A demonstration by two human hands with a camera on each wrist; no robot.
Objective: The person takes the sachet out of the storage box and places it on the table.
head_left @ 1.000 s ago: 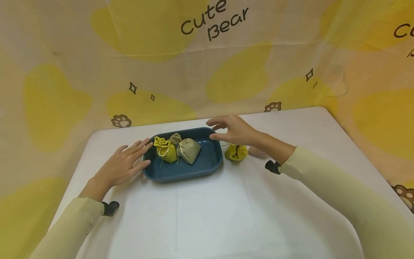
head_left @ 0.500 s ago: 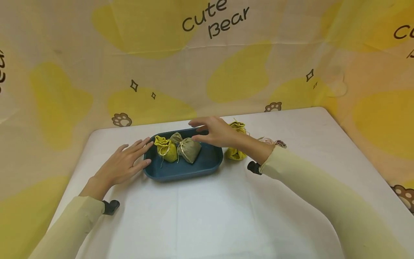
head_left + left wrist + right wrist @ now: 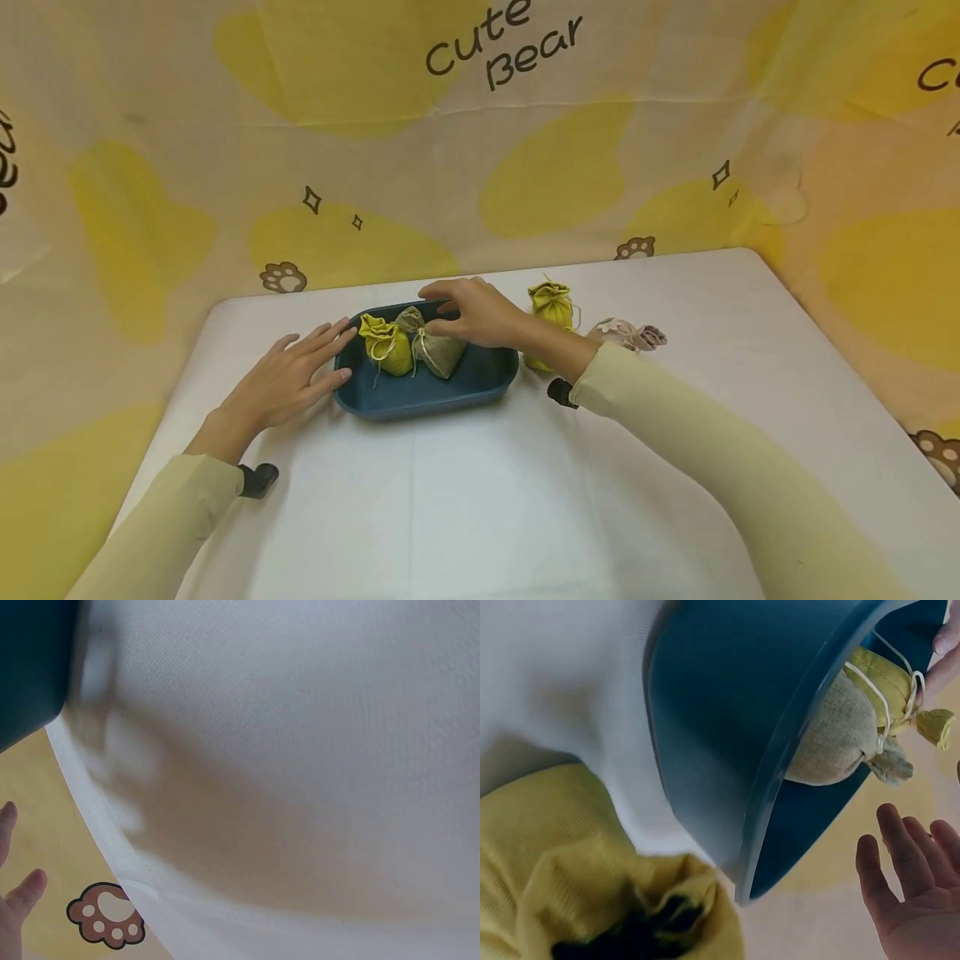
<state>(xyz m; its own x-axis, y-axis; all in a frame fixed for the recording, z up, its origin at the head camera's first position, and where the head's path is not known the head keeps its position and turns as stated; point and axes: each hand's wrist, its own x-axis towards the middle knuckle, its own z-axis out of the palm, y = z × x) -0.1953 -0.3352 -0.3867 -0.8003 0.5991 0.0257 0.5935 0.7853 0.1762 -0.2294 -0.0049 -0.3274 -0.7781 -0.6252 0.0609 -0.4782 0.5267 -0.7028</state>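
Right hand (image 3: 483,313) leftward — over tray (image 3: 427,407), past right rim (image 3: 516,360)

My long, pale yellow sleeves (image 3: 697,442)
They are plain, smooth and a bit loose. A small black thing (image 3: 258,481) sticks out by each cuff (image 3: 222,481).

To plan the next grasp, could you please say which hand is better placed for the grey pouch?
Probably the right hand: it hovers nearer the grey pouch; the left hand is at the tray's rim.

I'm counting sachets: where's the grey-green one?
In the head view, the grey-green sachet lies inside the blue tray, just right of a yellow sachet, near the right hand.
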